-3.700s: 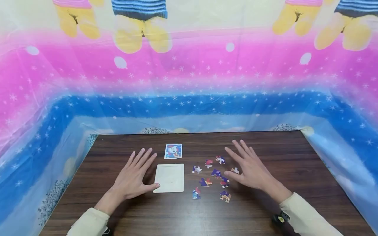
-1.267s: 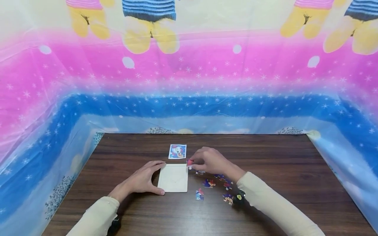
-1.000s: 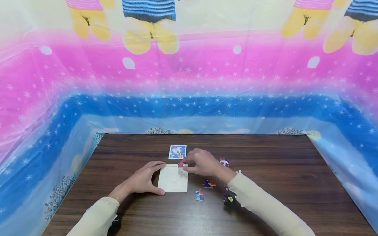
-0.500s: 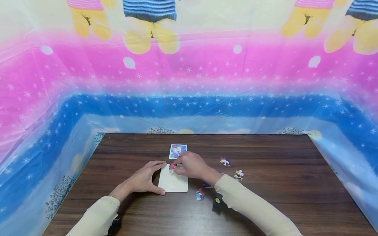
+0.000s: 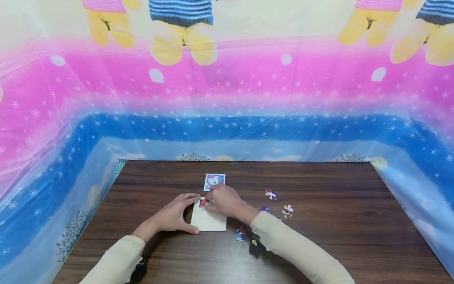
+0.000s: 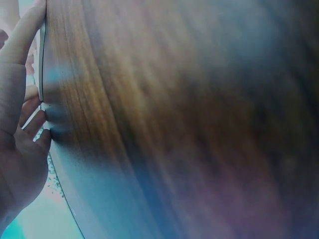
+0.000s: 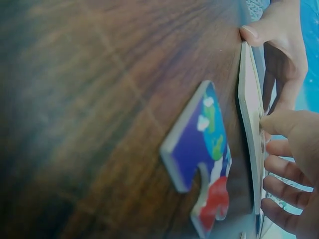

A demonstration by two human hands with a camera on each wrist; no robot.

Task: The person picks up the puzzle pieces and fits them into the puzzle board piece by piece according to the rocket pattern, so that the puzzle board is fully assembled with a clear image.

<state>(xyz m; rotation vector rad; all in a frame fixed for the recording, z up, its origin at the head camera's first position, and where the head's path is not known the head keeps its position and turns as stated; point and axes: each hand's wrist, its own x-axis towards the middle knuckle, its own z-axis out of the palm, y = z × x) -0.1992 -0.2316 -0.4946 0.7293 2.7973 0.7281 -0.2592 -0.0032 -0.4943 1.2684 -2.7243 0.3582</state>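
In the head view, a white square puzzle tray [image 5: 214,225] lies flat on the table. My left hand [image 5: 170,217] grips it from the left, thumb at the near edge and fingers at the far corner. A red and purple puzzle piece [image 5: 203,202] is at the tray's upper left, pinched by thumb and fingers of my right hand [image 5: 228,201]. The right wrist view has the right fingertips right at the tray's surface; the piece is hidden there. Beside the tray, a blue and red puzzle piece [image 7: 193,142] lies on the table.
A small picture card [image 5: 211,180] lies behind the tray, partly covered by the right hand. Loose pieces lie to the right: a white and red one [image 5: 270,194], a white one [image 5: 287,210] and a purple one [image 5: 265,209]. The right forearm hides others. A patterned cloth [image 5: 227,126] hangs behind.
My left hand came in and took hold of the tray. My right hand picked up the red puzzle piece and carried it left across the tray to its upper left corner.
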